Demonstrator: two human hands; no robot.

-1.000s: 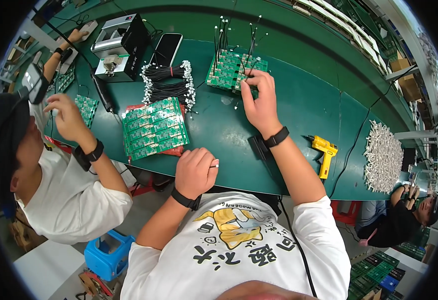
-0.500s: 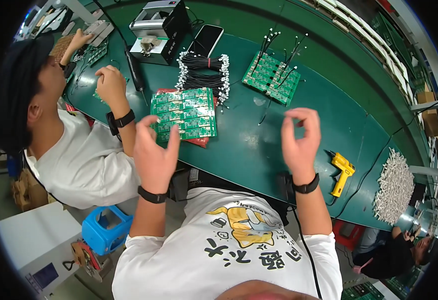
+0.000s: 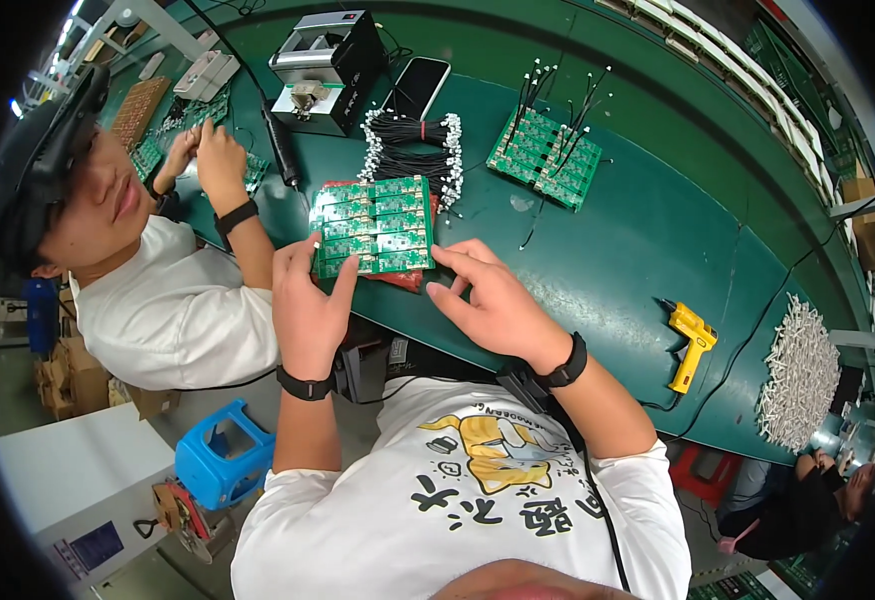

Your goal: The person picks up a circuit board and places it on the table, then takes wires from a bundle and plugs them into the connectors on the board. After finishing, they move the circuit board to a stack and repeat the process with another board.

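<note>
A green panel of circuit boards [image 3: 376, 228] lies on a red sheet or bag [image 3: 406, 281] near the table's front edge. My left hand [image 3: 313, 305] holds the panel's near left corner, index finger at the left side and thumb on the near edge. From the right, my right hand [image 3: 493, 300] reaches in with thumb and fingers apart; its index fingertip is at the panel's right edge. Just beyond lies a bundle of black cables with white connectors [image 3: 413, 150]. Farther right, a second green panel [image 3: 543, 160] has black cables standing up from it.
A yellow glue gun [image 3: 693, 345] and a pile of small white parts [image 3: 798, 375] are to the right. At the back stand a black-and-silver machine [image 3: 326, 75] and a phone [image 3: 420, 88]. A pen-shaped black tool [image 3: 280, 145] hangs there. A co-worker [image 3: 163, 310] works on the left.
My right hand has moved left from over the table to the panel's right edge. My left hand stays at the near left corner. The co-worker's hands have come together and their head has turned.
</note>
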